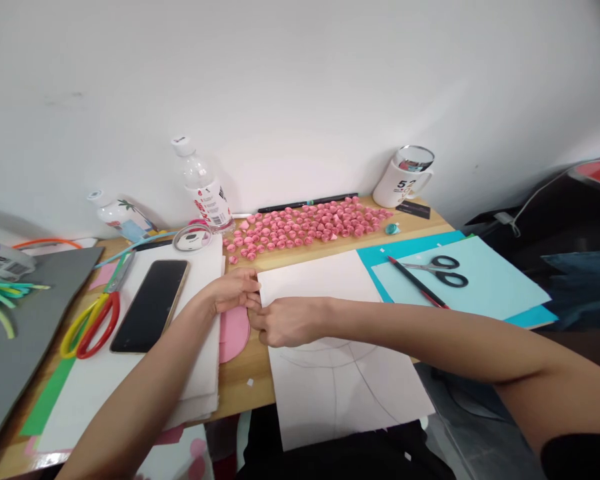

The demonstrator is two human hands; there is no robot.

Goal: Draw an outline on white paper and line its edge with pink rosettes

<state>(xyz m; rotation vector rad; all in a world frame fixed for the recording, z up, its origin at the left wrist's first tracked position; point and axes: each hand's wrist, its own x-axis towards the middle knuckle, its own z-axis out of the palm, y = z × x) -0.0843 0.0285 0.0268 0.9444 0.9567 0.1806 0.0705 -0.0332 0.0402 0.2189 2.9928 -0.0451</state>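
My left hand (234, 291) and my right hand (284, 321) meet at the left edge of a large white paper sheet (345, 387) with pencilled curves on it. Both pinch that edge with closed fingers. A pink paper disc (234, 335) lies just below my left hand, partly tucked under a stack of white sheets (200, 373). The white sheet hangs over the table's front edge.
Many small pink paper rolls (305, 227) lie at the back. A phone (151, 304) and red-yellow scissors (93, 325) rest on the left. Black scissors (443, 270) and a pencil (417, 283) lie on light blue paper (490, 280). Two bottles (203, 187) and a mug (403, 179) stand by the wall.
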